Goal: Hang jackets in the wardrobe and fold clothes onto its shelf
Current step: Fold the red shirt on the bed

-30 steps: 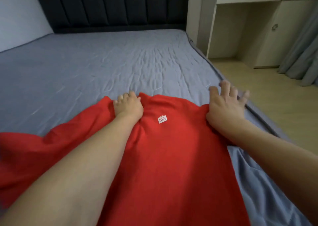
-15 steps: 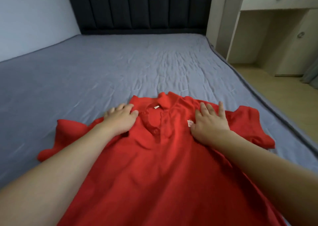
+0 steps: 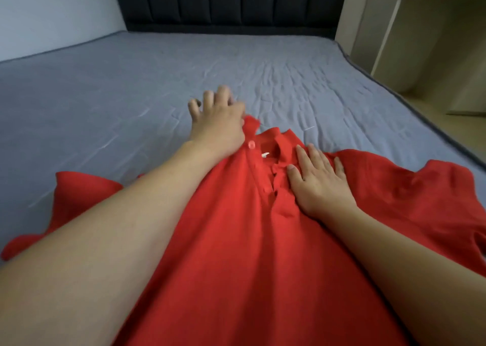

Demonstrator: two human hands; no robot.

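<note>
A red polo shirt point(image 3: 236, 240) lies front-up on the grey bed sheet point(image 3: 105, 103), collar away from me, its button placket partly undone. My left hand point(image 3: 218, 122) reaches past the left side of the collar, fingers spread and blurred, its heel against the collar edge. My right hand point(image 3: 318, 180) presses flat on the shirt's chest just right of the placket, fingers straight. One sleeve spreads out to the right point(image 3: 420, 195), the other to the left under my left forearm point(image 3: 79, 195).
A dark padded headboard point(image 3: 231, 3) stands at the far end of the bed. A beige cabinet unit point(image 3: 420, 43) stands on the wooden floor to the right of the bed edge. A pale wall is at the left.
My left hand moved forward from the shirt's shoulder to beyond the collar, fingers spreading. My right hand shifted slightly toward the placket and stays flat. The view moved closer to the shirt.
</note>
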